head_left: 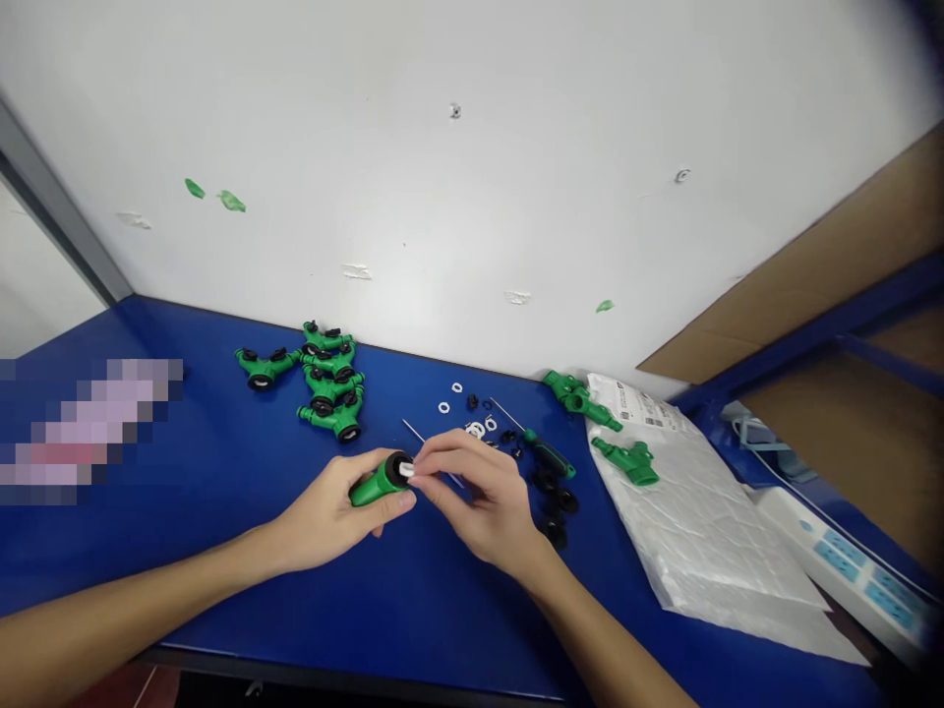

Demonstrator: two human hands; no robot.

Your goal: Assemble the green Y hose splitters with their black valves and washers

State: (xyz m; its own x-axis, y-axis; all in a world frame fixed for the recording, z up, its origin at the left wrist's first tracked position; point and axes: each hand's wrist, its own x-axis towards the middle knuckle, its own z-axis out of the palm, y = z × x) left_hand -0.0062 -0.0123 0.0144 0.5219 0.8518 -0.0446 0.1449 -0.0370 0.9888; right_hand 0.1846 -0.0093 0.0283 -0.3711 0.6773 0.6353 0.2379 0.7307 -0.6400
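My left hand (331, 511) is wrapped round a green hose splitter (375, 486), whose black-collared end faces right. Pinched in the fingertips of my right hand (476, 497) is a white ring washer (405, 470), at the mouth of that black end. Whether the washer sits inside the opening I cannot tell. Several white washers (476, 431) and small black parts (508, 436) lie just beyond my right hand. A thin metal rod (413, 429) is partly hidden by that hand. Beside it lies a screwdriver (550, 454) with a green and black handle.
Several green splitters with black valves (331, 418) are grouped at the back left. Green splitter bodies (626, 460) rest on and beside a white padded bag (664, 521) at right. Black collars (557, 501) lie near my right wrist. A power strip (841, 560) borders the right side.
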